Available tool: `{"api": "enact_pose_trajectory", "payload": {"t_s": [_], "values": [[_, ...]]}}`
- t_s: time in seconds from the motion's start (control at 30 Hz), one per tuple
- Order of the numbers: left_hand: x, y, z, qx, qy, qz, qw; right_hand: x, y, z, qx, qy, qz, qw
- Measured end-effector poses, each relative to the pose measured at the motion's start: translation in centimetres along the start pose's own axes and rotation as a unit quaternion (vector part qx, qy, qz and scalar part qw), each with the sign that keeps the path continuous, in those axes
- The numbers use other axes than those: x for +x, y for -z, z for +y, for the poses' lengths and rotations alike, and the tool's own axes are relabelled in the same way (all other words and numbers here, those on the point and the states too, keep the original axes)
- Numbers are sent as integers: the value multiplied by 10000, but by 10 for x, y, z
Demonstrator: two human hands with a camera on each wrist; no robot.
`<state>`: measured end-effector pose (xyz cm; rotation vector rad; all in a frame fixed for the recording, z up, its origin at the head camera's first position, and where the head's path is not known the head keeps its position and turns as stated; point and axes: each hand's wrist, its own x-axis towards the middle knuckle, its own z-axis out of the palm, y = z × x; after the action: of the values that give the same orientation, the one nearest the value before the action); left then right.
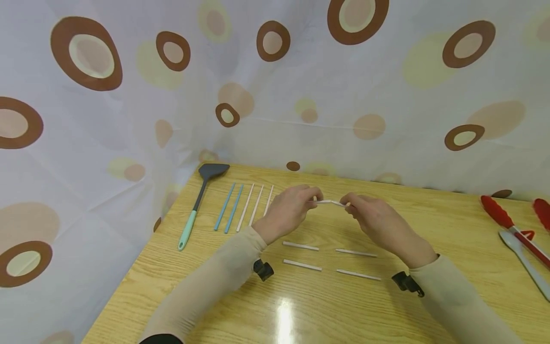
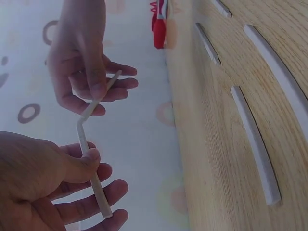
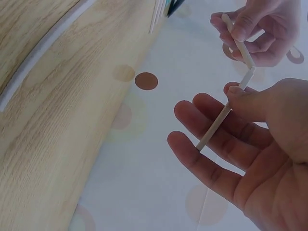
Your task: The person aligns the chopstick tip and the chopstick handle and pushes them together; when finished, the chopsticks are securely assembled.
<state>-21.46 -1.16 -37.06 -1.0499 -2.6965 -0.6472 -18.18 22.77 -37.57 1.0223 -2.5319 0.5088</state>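
Observation:
A thin white stick [image 1: 328, 201], bent at a sharp angle near its middle, is held up over the table between both hands. On one half, my left hand [image 1: 291, 210] pinches with thumb and fingers, close to the bend. My right hand [image 1: 380, 222] grips the other half the same way. Both wrist views show the two halves of the stick [image 2: 100, 195] meeting at the kink, with the thumbs pressed along them. Below the hands lie several short white stick pieces, two on the left [image 1: 302, 265] and two on the right [image 1: 358, 275].
Left of the hands lie two blue sticks [image 1: 234, 209] and three pale sticks [image 1: 245, 208]. Beyond them is a turner [image 1: 200, 191] with a mint handle. Red tongs [image 1: 498, 212] and a grey spoon [image 1: 526, 263] lie far right. A patterned curtain [image 1: 266, 86] borders the table's back.

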Motion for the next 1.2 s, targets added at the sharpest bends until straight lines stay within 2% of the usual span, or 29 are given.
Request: {"api": "enact_pose_trajectory", "payload": {"t_s": [0.13, 0.3, 0.5, 0.63, 0.8, 0.97, 1.2], "values": [[0, 0, -1, 217, -87, -33, 9997, -1, -1, 0, -184, 28, 98, 9998], [-1, 2, -3, 603, -366, -37, 9975, -1, 0, 0, -585, 74, 241, 9980], [-2, 2, -4, 852, -622, 70, 9944, -1, 2, -2, -879, 88, 200, 9959], [-2, 2, -6, 831, -809, 179, 9931, 0, 3, -2, -974, 193, 309, 9946], [-3, 2, -7, 701, -1012, 160, 9923, 0, 3, -3, -1073, 319, 414, 9928], [-3, 1, -8, 515, -1071, 72, 9929, 1, 1, -5, -1204, 422, 463, 9907], [-3, 2, -8, 458, -1153, 150, 9922, 3, 1, -7, -1255, 447, 570, 9894]]}}
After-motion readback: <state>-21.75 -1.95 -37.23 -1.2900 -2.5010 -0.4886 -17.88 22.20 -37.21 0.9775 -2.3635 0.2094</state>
